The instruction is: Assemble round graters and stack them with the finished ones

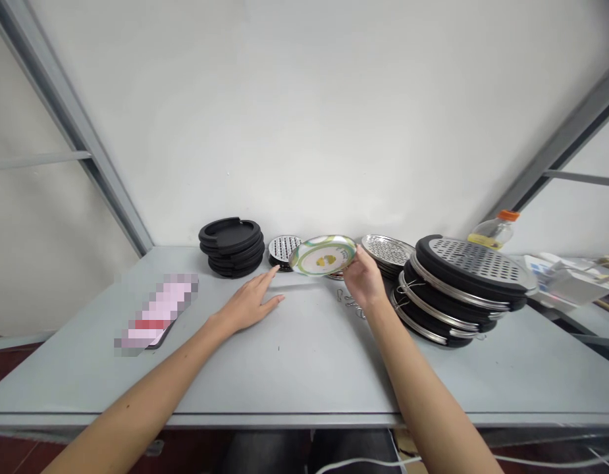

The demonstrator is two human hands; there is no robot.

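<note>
My right hand (366, 278) grips the right edge of a round plate (324, 255) with a green, white and yellow print, held tilted above the table. My left hand (249, 304) is open, its fingers stretched towards the plate and apart from it, low over the tabletop. Just beyond those fingertips sits a small stack of round metal grater discs (284, 249). Larger perforated metal discs (387, 250) are piled behind my right hand. Several small wire clips (353, 305) lie on the table beside my right wrist, partly hidden by it.
Black round trays (230, 247) are stacked at the back left. To the right rises a leaning stack of black-rimmed graters (462, 289). A phone (160, 313) with a blurred screen lies at left on the grey table (294, 375). An orange-capped bottle (496, 230) stands at the back right.
</note>
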